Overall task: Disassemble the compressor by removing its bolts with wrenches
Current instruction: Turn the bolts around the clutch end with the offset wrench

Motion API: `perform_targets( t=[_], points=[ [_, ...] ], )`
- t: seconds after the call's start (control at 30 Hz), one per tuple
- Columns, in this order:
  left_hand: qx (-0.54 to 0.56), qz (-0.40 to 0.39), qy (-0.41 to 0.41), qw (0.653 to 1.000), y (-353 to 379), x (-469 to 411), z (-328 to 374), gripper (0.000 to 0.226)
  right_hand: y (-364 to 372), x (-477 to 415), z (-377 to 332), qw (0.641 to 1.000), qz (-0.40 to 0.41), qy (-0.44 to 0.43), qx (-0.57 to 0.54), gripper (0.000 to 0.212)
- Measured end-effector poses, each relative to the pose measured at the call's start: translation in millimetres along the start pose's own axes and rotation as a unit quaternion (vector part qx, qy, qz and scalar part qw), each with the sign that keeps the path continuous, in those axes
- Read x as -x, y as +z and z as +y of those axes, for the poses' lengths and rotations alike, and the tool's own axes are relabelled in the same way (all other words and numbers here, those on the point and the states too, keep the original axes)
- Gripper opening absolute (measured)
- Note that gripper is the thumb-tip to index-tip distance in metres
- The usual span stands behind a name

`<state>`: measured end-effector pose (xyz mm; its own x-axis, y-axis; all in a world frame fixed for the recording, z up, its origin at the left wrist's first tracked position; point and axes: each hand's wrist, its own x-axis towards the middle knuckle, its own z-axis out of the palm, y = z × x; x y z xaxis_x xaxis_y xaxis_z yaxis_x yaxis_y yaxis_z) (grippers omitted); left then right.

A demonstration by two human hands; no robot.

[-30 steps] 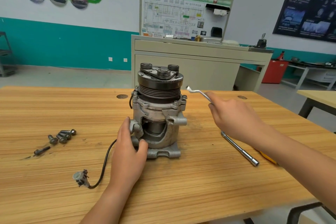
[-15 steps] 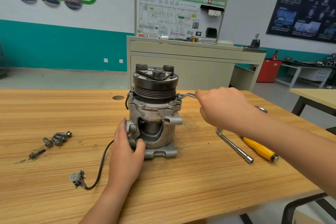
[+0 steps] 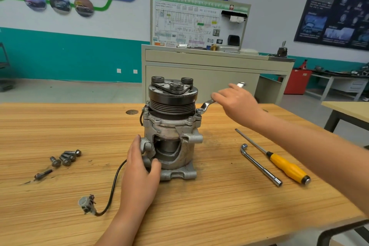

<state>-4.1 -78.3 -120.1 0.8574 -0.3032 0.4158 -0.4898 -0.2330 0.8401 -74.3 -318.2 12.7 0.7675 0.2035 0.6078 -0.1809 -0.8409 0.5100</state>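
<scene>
At frame centre, my right grip (image 3: 237,104) clamps the wrench (image 3: 207,105), seated on a bolt (image 3: 199,111); left grip (image 3: 139,168) clasps the compressor (image 3: 171,126). Next, I judge: a steady turn.

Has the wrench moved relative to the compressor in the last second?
Yes. The wrench, held by the right hand, came in toward the compressor; its ring end now sits on the right flange bolt.
</scene>
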Motion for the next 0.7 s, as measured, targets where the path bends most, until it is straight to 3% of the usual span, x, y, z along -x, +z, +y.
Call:
perform_targets(
  t=[0.1,0.23,0.3,0.37,0.43,0.5,0.57,0.7],
  points=[
    [-0.001,-0.002,0.004,1.0,-1,0,-2,0.071,18,-23,-17,0.997,0.053,0.012,-0.057,0.024],
    [-0.001,-0.002,0.006,1.0,-1,0,-2,0.07,22,-36,-25,0.993,0.054,0.006,-0.107,0.032],
    [-0.002,-0.002,0.008,1.0,-1,0,-1,0.07,15,-32,-20,0.978,0.066,0.091,-0.175,0.032],
    [-0.001,-0.001,0.01,1.0,-1,-1,-1,0.069,1,-27,-17,0.932,0.055,0.239,-0.267,0.038],
    [-0.002,-0.001,0.01,1.0,-1,-1,-1,0.069,-16,-18,-16,0.893,0.057,0.309,-0.321,0.04],
    [-0.005,-0.001,0.011,1.0,-1,-1,0,0.069,-36,-4,-17,0.921,-0.017,0.285,-0.266,0.036],
    [-0.006,0.0,0.011,1.0,0,-1,0,0.07,-54,11,-27,0.949,-0.15,0.23,-0.153,0.028],
    [-0.002,-0.003,0.009,1.0,0,0,0,0.07,-71,21,-54,0.948,-0.272,0.162,-0.041,0.032]
  ],
)
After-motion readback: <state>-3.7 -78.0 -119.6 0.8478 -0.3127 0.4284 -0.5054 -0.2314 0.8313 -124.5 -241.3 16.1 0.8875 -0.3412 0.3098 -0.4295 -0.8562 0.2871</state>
